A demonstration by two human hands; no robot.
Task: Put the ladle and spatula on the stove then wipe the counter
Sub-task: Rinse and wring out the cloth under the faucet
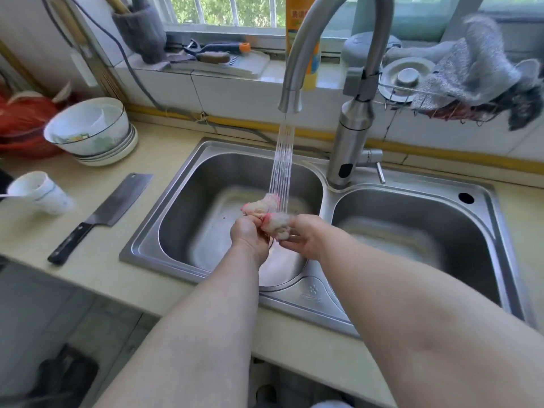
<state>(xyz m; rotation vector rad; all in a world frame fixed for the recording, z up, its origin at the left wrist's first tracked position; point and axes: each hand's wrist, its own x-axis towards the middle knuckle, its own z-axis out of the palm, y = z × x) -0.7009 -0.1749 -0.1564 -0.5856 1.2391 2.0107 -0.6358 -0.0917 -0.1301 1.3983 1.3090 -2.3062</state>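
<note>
A wet, bunched cloth (272,217), off-white with pink edging, is over the left basin of the steel double sink (164,213). My left hand (250,238) and my right hand (306,238) both grip it, twisted between them. Water streams from the curved tap (291,95) onto the cloth's top. The beige counter (97,254) runs to the left of the sink. No ladle, spatula or stove is in view.
A cleaver (103,214) lies on the counter left of the sink, beside a tipped white cup (41,194). Stacked bowls (94,131) stand at the back left. A dish-soap bottle (303,39) and a rack with grey rags (471,72) sit on the sill.
</note>
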